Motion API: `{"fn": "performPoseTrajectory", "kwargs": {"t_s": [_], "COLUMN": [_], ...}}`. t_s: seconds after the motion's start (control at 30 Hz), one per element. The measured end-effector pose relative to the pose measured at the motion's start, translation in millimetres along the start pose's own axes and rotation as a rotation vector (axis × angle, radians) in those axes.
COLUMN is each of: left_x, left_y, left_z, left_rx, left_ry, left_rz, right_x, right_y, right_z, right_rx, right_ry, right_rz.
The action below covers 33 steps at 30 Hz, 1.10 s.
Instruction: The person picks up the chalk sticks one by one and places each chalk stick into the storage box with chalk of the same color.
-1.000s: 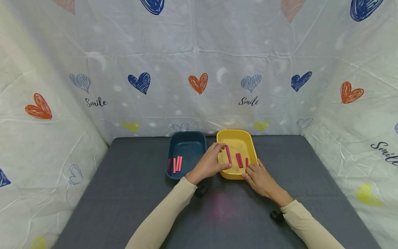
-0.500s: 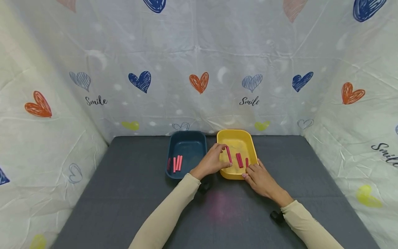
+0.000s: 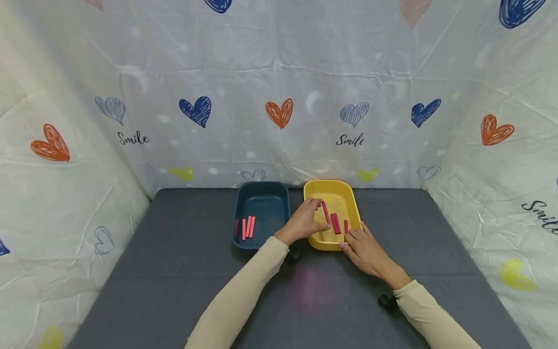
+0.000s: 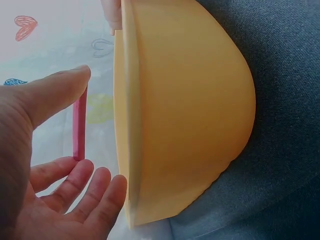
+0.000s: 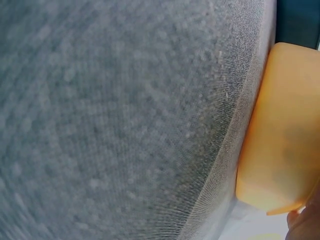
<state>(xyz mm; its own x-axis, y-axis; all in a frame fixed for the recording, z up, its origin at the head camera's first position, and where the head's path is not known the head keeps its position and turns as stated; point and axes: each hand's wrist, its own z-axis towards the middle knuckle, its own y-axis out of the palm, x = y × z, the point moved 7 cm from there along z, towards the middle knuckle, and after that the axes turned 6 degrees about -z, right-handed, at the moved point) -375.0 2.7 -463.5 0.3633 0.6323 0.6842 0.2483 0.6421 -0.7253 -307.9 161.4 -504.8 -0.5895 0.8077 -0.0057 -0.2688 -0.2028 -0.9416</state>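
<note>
My left hand [image 3: 305, 220] is over the left side of the yellow tray [image 3: 333, 188], holding a dark pink chalk-like stick [image 3: 326, 213] by its ends between thumb and fingertips. In the left wrist view this stick [image 4: 79, 131] spans the gap from thumb to fingers, beside the tray's rim. Two similar sticks [image 3: 335, 224] lie side by side in the tray, and another stick [image 3: 346, 226] is by my right fingers, its lower end hidden. My right hand [image 3: 368, 252] grips the tray's near right corner, fingers over the rim and thumb outside.
A dark blue tray [image 3: 263, 191] stands left of the yellow one, with several lighter pink sticks [image 3: 248, 227] at its near left. Both trays sit on a grey cloth-covered table [image 3: 196, 232]. A printed curtain [image 3: 244, 72] rises behind and at both sides.
My left hand has moved slightly right with the stick, now closer to the pair in the tray. My right hand keeps its place on the tray's corner.
</note>
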Motion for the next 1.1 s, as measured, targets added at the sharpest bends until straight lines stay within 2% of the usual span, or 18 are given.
{"fn": "performPoseTrajectory", "kwargs": {"t_s": [0.57,0.83,1.1], "left_x": [-0.8,-1.6,-0.9], "left_y": [20.4,27.3,35.2], "left_z": [17.6,19.7,18.4], "left_rx": [-0.046,-0.039,-0.032], "left_ry": [-0.039,-0.035,-0.017], "left_rz": [0.080,0.195,0.349], "right_x": [-1,-2,-1], "right_y": [-2.2,-3.0,-1.5], "right_z": [0,0,0], "right_rx": [0.004,0.007,0.001], "right_ry": [0.006,0.009,0.014], "right_rz": [0.016,0.018,0.020]}}
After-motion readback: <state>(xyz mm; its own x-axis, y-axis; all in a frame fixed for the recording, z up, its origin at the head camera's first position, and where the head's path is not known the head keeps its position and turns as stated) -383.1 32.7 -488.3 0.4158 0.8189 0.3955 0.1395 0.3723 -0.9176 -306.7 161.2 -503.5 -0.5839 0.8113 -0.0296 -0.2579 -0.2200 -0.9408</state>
